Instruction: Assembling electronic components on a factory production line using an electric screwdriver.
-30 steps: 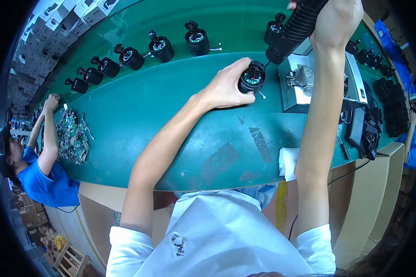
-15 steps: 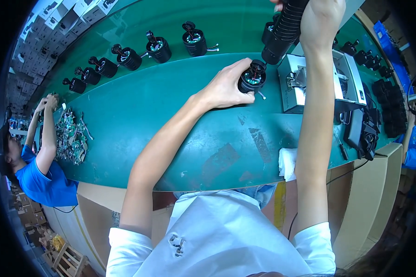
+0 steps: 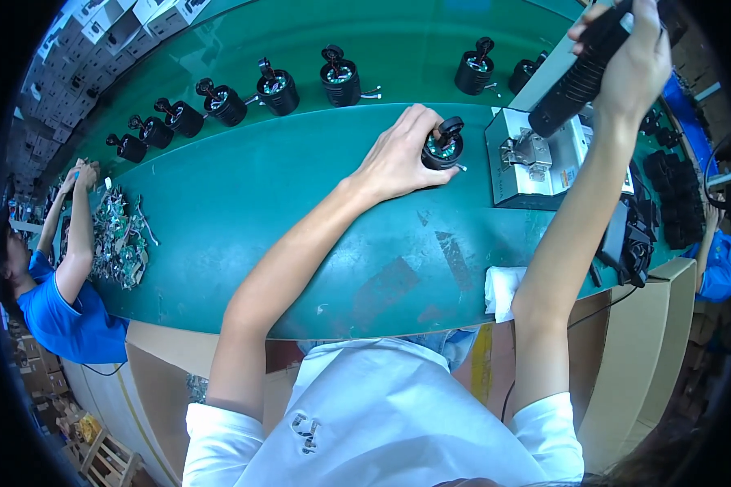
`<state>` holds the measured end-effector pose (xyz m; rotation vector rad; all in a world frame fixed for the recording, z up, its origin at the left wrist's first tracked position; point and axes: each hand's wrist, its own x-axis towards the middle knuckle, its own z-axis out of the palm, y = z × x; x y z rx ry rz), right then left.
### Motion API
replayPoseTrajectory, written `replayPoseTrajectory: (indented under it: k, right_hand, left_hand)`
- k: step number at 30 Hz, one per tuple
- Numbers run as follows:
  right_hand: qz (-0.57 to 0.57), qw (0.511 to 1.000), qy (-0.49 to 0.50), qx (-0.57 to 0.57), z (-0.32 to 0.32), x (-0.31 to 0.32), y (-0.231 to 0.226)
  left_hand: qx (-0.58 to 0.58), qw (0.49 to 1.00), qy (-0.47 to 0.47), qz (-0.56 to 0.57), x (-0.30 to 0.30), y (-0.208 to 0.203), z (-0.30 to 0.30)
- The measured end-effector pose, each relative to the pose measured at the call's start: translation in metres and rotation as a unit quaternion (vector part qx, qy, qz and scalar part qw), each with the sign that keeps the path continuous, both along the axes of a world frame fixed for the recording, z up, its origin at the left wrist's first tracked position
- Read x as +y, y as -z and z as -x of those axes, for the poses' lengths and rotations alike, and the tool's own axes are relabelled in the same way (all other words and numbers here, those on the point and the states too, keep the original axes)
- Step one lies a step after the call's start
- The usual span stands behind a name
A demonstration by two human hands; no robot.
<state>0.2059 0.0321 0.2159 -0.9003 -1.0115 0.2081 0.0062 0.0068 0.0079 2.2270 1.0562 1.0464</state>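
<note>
My left hand [image 3: 396, 161] is wrapped round a black cylindrical housing [image 3: 442, 156] standing on the green table. Green circuitry shows in its top, a round black piece sticks up from it, and a short white-tipped cable lies at its side. My right hand [image 3: 638, 77] is raised at the upper right, closed round a black electric screwdriver [image 3: 573, 93] with a ribbed body. Its lower end is over a light grey box-shaped screw feeder [image 3: 508, 193] with a metal mechanism [image 3: 530, 154] on its near left part. The bit cannot be made out.
Similar black housings [image 3: 339, 81] stand in a row along the far strip. Circuit boards [image 3: 120, 243] are heaped at left beside a co-worker [image 3: 65, 300]. White tissue [image 3: 502, 290], black adapters [image 3: 629, 243] and stacked black parts [image 3: 670, 199] lie at right. A cardboard box [image 3: 646, 357] stands below the edge.
My right hand has moved the screwdriver right, away from the housing and over the screw feeder. My left hand still holds the housing in nearly the same place.
</note>
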Motion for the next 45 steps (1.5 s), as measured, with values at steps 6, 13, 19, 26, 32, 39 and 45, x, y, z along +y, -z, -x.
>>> replayPoseTrajectory:
  k: [6,13,19,26,32,39,45]
  right_hand:
    - [0.019,0.986,-0.125,0.11,0.024,0.001,0.006]
    - [-0.018,0.98,-0.162,0.111,0.068,-0.011,0.012]
    - [0.032,0.975,-0.174,0.131,0.078,-0.008,0.029]
    - [-0.061,0.959,-0.278,0.001,0.078,0.003,0.046]
    - [-0.021,0.94,-0.341,0.01,0.079,-0.002,0.035]
    - [-0.073,0.978,-0.19,-0.044,0.055,-0.01,0.014]
    - [-0.06,0.994,-0.058,-0.064,-0.008,-0.034,-0.029]
  left_hand:
    - [0.002,0.999,-0.038,-0.014,-0.002,0.002,0.003]
    - [0.002,0.999,-0.037,-0.007,0.0,0.001,0.0]
    - [0.004,0.999,-0.039,-0.003,0.0,0.008,0.007]
    - [0.009,0.999,-0.033,0.012,-0.001,0.008,0.009]
    - [0.013,0.999,-0.03,0.02,0.0,-0.005,0.005]
    - [0.024,0.998,-0.051,-0.038,0.001,-0.013,-0.009]
    - [-0.085,0.981,-0.173,-0.038,0.048,-0.02,-0.012]
